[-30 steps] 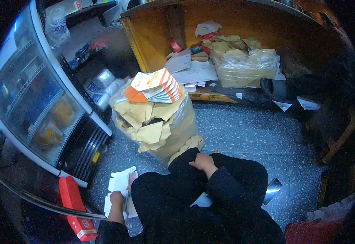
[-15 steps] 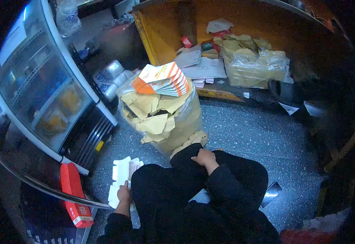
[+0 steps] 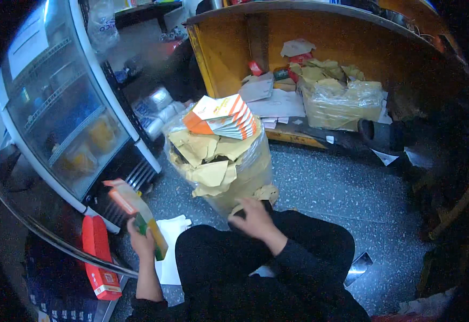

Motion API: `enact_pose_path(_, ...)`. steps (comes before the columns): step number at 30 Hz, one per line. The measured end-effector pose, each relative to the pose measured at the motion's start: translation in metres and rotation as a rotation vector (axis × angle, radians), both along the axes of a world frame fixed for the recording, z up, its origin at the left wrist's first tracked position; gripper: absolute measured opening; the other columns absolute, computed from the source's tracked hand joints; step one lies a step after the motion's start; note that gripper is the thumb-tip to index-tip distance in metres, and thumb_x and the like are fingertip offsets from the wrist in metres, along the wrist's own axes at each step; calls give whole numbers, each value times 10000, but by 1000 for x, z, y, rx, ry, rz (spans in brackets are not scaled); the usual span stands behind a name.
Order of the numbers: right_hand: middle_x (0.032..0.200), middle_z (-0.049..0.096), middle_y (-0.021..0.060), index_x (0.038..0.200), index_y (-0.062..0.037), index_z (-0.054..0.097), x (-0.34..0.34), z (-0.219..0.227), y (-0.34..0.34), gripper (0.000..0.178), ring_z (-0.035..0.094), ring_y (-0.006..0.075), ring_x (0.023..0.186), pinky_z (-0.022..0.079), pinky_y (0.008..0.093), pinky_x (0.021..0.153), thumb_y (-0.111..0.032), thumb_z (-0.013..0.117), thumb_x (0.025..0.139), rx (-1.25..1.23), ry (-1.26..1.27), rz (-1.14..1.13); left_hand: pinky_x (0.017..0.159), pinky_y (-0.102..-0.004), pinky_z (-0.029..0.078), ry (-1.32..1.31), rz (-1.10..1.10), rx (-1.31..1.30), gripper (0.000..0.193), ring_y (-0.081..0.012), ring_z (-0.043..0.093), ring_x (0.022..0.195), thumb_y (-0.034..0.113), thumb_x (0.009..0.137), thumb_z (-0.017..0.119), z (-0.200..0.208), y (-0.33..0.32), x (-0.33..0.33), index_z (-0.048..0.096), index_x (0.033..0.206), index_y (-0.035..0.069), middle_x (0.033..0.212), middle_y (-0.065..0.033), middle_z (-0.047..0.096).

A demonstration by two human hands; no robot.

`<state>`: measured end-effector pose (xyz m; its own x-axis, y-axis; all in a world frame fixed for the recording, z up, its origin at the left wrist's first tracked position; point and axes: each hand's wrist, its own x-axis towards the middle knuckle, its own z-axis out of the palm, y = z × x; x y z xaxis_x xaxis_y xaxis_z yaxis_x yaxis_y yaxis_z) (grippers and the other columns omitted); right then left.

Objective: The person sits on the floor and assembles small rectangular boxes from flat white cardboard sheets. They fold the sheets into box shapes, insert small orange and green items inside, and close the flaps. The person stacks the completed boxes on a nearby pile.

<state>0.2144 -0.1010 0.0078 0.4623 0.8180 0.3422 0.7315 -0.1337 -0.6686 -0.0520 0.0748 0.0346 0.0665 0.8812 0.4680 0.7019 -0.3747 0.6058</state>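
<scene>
My left hand grips a flat, unfolded carton with white, orange, green and yellow panels, raised at the left of my knees. White flat card sheets lie on the floor beneath it. Over my lap is my right hand, fingers apart and slightly blurred, with nothing seen in it. Just beyond it stands a tall plastic-wrapped bundle of torn brown cardboard. On top of the bundle rests a fanned stack of orange-and-white folded cartons.
A glass-door fridge stands at the left, behind a curved metal rail. Near it leans a long red box. Along the back, a wooden shelf holds another wrapped cardboard bundle. A phone lies right of my legs.
My left hand has lifted a carton up from the white sheets on the floor. My right hand has moved off my thigh, slightly left, and its fingers have spread.
</scene>
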Motion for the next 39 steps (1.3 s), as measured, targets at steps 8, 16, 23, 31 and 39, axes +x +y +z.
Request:
enact_pose_path(8,1228,389,209,1241,-22,341,-52,60,4,650,397,348,1132,342,393,934,-243,625,700,334,98,367,839,-312,407,-868,-1036,-506,682,-199,508,955,75,682,627,13,-84,95,252,1247,5,1130,-112,453)
enact_pose_path(16,1031,534,142,1151,-38,476,-21,32,-13,554,532,283,899,444,362,757,-53,587,608,378,-354,194,853,-332,402,-599,-1010,-517,624,-205,480,997,151,681,655,15,-86,123,326,1188,-2,1115,-101,443)
enact_pose_path(23,908,564,95,1045,-62,539,-15,33,-15,466,555,262,776,455,351,645,-19,602,586,628,-281,149,799,-329,439,-530,-835,-331,381,-209,528,916,16,774,560,26,-105,128,430,1129,-25,1044,-109,517)
enact_pose_path(31,823,584,120,898,-51,566,1,45,-31,305,592,264,670,494,318,564,-1,671,616,980,-199,45,734,-287,477,-703,-957,-326,265,-175,575,836,71,819,528,18,-113,148,486,1072,5,1003,-78,558)
enact_pose_path(39,900,554,130,808,-30,580,-5,57,-39,165,556,260,781,445,327,677,-45,650,659,846,71,108,750,-289,465,-719,-968,-509,260,-174,562,861,86,818,532,16,-115,139,497,1065,15,1020,-78,549)
